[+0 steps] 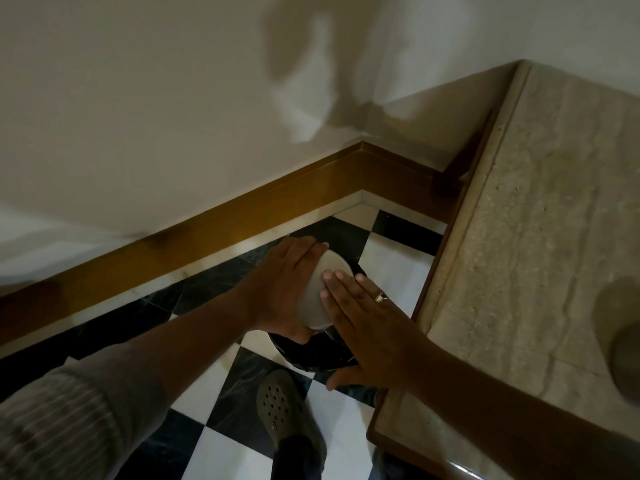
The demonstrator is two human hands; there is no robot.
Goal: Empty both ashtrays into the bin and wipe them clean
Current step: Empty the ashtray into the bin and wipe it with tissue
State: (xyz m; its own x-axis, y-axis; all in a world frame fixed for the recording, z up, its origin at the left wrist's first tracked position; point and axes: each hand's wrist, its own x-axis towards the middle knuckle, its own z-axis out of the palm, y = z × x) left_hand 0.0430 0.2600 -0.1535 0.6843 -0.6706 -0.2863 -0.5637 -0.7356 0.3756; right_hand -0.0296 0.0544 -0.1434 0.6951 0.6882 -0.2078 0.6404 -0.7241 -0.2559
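Observation:
My left hand (284,289) grips a round white ashtray (320,299), turned upside down with its base facing up. It hangs directly over a black bin (311,355) that stands on the floor. My right hand (363,327) lies flat, fingers together, with the fingertips on the ashtray's upturned base. Most of the bin is hidden under my hands. A second ashtray (627,358), round and grey, sits at the right edge of the stone table, partly cut off by the frame.
A stone-topped table (519,237) with a wooden frame fills the right side, close to the bin. The floor (391,265) is black-and-white checkered tile. A wooden skirting board (207,230) runs along the white walls into a corner. My shoe (280,407) stands just before the bin.

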